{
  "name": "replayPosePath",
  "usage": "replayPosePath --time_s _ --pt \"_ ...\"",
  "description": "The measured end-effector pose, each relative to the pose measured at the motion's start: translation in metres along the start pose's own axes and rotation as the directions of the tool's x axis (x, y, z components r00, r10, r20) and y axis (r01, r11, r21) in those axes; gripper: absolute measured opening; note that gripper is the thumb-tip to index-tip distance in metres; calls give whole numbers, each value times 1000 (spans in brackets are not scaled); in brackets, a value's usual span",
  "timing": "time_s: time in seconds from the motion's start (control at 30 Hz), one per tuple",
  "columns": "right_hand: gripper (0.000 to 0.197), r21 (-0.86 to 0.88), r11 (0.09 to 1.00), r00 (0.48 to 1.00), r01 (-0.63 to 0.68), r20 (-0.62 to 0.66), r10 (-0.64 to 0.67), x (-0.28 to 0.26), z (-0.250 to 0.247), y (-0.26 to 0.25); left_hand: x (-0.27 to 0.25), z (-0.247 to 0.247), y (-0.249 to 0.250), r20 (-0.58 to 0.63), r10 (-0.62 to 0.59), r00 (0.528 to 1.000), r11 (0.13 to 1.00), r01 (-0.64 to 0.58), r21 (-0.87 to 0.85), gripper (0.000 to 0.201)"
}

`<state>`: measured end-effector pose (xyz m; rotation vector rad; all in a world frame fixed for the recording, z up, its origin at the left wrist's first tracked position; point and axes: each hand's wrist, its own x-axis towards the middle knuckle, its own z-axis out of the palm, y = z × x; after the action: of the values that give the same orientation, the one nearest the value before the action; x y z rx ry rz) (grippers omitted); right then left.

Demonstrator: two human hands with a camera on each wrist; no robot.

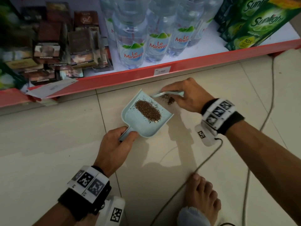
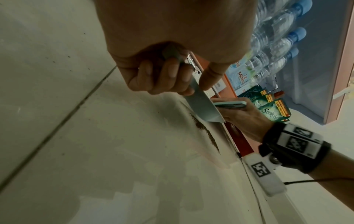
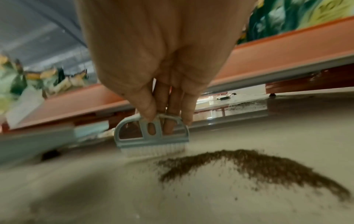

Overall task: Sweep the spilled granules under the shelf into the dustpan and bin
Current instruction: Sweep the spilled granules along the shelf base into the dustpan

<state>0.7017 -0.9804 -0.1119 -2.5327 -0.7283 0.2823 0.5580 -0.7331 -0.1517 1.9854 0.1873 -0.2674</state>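
Bare toes (image 1: 202, 191) and a grey cable (image 1: 192, 173) lie at the bottom of the head view, on the pale tiled floor (image 1: 48, 136). Just beyond them the left hand (image 1: 114, 144) curls round the handle of a light blue dustpan (image 1: 146, 115), which lies flat on the tiles with its mouth towards the red-edged shelf (image 1: 114, 80). An oblong heap of brown granules (image 1: 148, 110) lies inside the pan. To its right the right hand (image 1: 187, 95) holds a small blue brush (image 1: 167, 93) against the floor, with a smaller patch of loose granules (image 1: 169, 99) beside the bristles, just off the pan's corner. Water bottles (image 1: 132, 51), green detergent packs (image 1: 254, 25) and dark cartons (image 1: 48, 51) stand on the shelf.

From the left wrist, the fingers (image 2: 168, 75) are wrapped round the dustpan handle (image 2: 199, 103), thumb on the far side. A thin line of granules (image 2: 206, 136) runs along the floor past the pan, and the other hand (image 2: 247, 119) holds the brush (image 2: 229, 104) beyond.

From the right wrist, the thumb and fingertips (image 3: 149, 109) pinch the arched top of the brush (image 3: 153, 134), its white bristles touching the floor. A curved band of granules (image 3: 258, 165) lies on the tiles near the camera, apart from the bristles. More specks lie under the shelf edge (image 3: 268, 60), and the picture is blurred at the left.
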Motion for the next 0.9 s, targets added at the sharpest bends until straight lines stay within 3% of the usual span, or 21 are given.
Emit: replayPosePath --time_s 0.1,0.23,0.3,0.4,0.53,0.67,0.9 --pt "38 -59 995 981 -77 -182 65 -5 -12 11 -3 -3 -4 -20 -5 1000 1000 4 -21 47" --pt "53 -152 958 931 -243 -315 186 10 1 12 -5 -2 -6 -2 -1 1000 999 1 -34 46" --pt "62 -100 971 951 -219 -244 189 16 14 5 -4 -2 -6 7 0 1000 999 1 -38 46" --pt "60 -69 994 996 -84 -35 82 10 22 -2 -3 -4 -5 2 4 1000 999 -4 -50 47" --pt "46 -115 993 993 26 -110 -39 1 8 -4 -4 -9 -5 -19 7 1000 999 -8 -49 44" --pt "52 -122 993 986 -13 -166 -7 14 19 -20 -6 -9 -7 -20 -9 1000 998 8 -58 44" --pt "65 -130 991 1000 -1 -23 -2 44 42 -38 -14 -10 -15 -28 -88 996 992 85 -96 53"
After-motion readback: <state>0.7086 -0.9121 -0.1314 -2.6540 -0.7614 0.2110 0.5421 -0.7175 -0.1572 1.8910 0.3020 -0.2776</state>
